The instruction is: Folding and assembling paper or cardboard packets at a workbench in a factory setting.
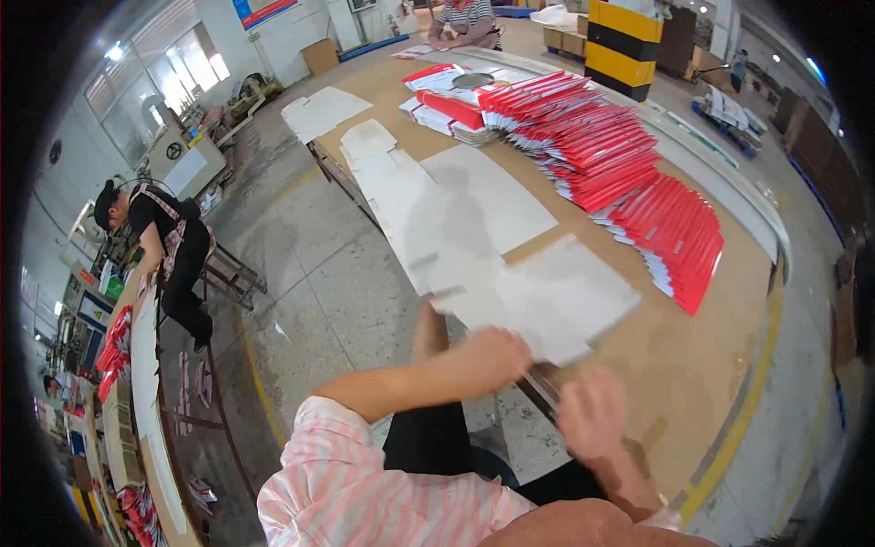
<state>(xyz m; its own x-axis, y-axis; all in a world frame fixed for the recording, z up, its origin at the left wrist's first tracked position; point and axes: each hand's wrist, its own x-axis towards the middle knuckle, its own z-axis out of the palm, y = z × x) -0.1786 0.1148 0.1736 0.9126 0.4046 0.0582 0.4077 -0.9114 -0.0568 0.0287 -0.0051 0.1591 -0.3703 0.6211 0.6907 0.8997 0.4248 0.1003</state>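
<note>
L hand [488, 357] grips the near-left corner of the top white flat carton blank [547, 296], which lies at the near edge of the tabletop [693, 365]; fingers curl over the sheet's edge, w/ the row of white blanks [410, 196] running up the left edge beyond it. R hand [592, 417] hovers just beside the near edge, blurred, so can't tell how open it is; seems to hold nothing. Best to lift only one sheet, keep it flat & support it w/ both hands, clear of the red booklet stacks [629, 178] along the right side.

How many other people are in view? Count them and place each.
3: one in a dark apron at the left bench, one in a striped shirt at the table's far end, one tiny figure far right. Others may be hidden.
</note>
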